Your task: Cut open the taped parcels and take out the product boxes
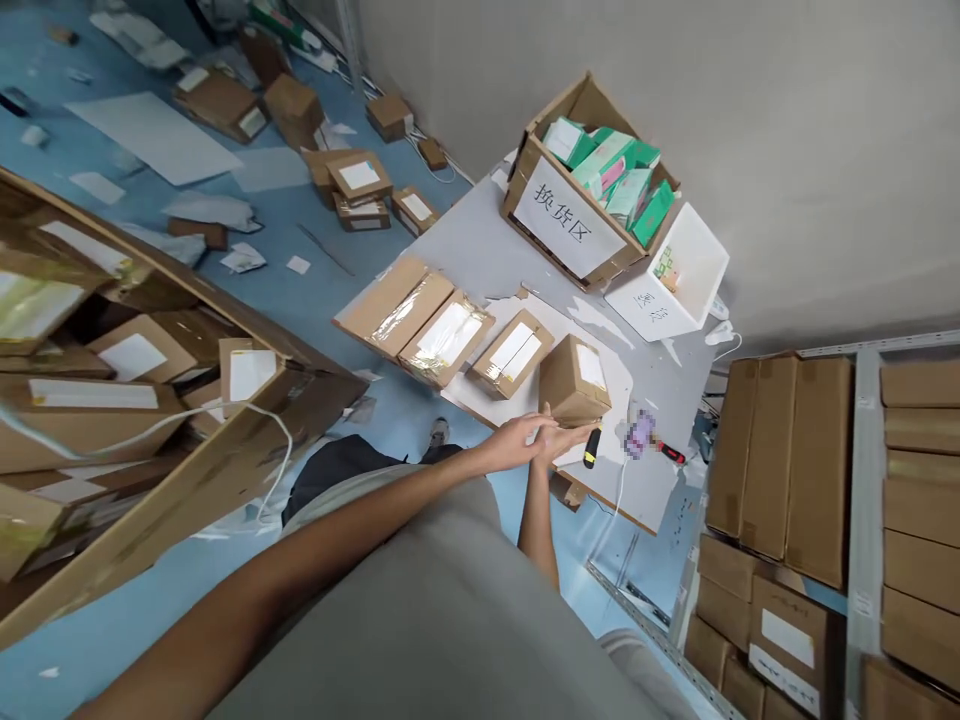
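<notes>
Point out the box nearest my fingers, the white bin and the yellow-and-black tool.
Nearest box (pixel 560 382): head view, on its brown side.
White bin (pixel 673 308): head view, on its outer front wall.
Yellow-and-black tool (pixel 592 447): head view, mid-body.

Light bright, even | glare on tape (pixel 401 310) before me | my left hand (pixel 511 443) fairly clear, left arm (pixel 225 615) edge-stretched | upper-left floor (pixel 37 65) blurred | purple patch (pixel 640 434) pixelated

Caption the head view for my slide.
Left hand and right hand overlap in front of a labelled cardboard box on the table.
</notes>
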`<state>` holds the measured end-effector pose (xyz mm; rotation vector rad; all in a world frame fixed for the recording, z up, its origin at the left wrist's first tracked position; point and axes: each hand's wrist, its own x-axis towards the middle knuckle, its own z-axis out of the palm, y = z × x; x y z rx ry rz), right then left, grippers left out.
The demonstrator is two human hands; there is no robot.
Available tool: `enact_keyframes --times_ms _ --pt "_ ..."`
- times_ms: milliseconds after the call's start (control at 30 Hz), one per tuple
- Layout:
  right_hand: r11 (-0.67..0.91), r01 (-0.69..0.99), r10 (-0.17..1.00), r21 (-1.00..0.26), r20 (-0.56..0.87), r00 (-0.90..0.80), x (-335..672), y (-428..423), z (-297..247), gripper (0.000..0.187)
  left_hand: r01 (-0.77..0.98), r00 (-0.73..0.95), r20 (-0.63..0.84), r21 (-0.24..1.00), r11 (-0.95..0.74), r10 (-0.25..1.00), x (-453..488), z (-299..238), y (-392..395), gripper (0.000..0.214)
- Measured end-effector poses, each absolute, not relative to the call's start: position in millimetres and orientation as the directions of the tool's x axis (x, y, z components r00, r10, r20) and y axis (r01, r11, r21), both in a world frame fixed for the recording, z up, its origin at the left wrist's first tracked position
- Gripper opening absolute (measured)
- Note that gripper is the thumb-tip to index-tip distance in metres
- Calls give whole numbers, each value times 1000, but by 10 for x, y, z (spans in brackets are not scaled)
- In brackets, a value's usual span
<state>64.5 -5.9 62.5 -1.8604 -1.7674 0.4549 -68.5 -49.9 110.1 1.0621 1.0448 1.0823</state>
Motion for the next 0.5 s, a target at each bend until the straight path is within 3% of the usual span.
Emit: enact_keyframes --times_ms 100,167,233,333,433,500 --pt "-313 718 945 -622 -124 304 488 -72 447 94 -124 106 -155 978 168 982 -945 1000 -553 39" --pt "-366 686 930 -629 -230 286 402 -127 387 103 -140 36 -178 973 181 983 -1196 940 -613 40" --pt "-361 695 932 -622 -235 274 324 -198 375 113 -167 -51 -199 968 188 979 -1497 877 -724 43" --pt "-214 765 969 -608 -29 247 113 -298 446 117 -211 -190 -236 958 195 953 -2030 771 -1016 51" --pt "92 797 985 -597 173 17 -382 -375 586 105 -250 -357 -281 948 199 891 -2638 658 -1455 59" --pt "271 770 960 -577 219 -174 -907 -440 673 97 -269 -473 -309 942 198 825 -3075 572 -1810 62"
